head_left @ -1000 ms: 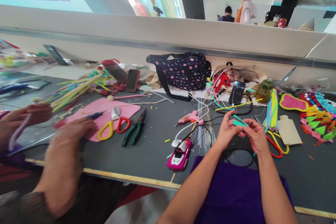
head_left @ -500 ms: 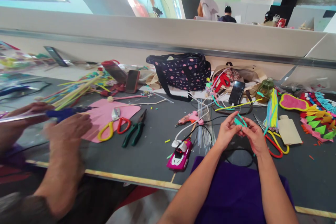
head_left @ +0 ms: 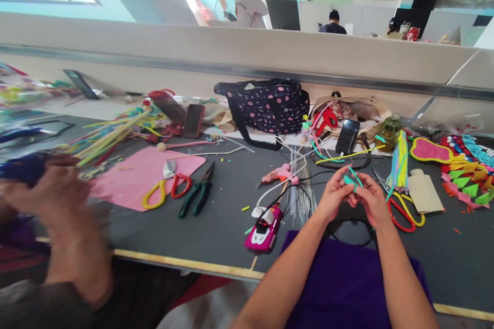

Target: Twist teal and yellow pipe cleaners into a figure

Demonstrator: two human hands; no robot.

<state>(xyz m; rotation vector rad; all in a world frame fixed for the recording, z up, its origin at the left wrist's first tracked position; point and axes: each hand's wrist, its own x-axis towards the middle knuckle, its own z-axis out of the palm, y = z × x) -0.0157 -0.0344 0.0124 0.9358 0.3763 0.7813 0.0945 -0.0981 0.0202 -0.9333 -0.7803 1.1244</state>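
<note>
Meanwhile: both hands pinched a teal strip above the counter (head_left: 216, 226).
Left hand (head_left: 335, 196) & right hand (head_left: 371, 200) had closed in vs. 1 s ago; teal strip (head_left: 352, 181) now bent, grip tight betw. fingertips.

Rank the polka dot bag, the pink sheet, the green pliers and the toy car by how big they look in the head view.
1. polka dot bag and pink sheet, too alike to rank
2. green pliers and toy car, similar; the car sits nearer
</note>
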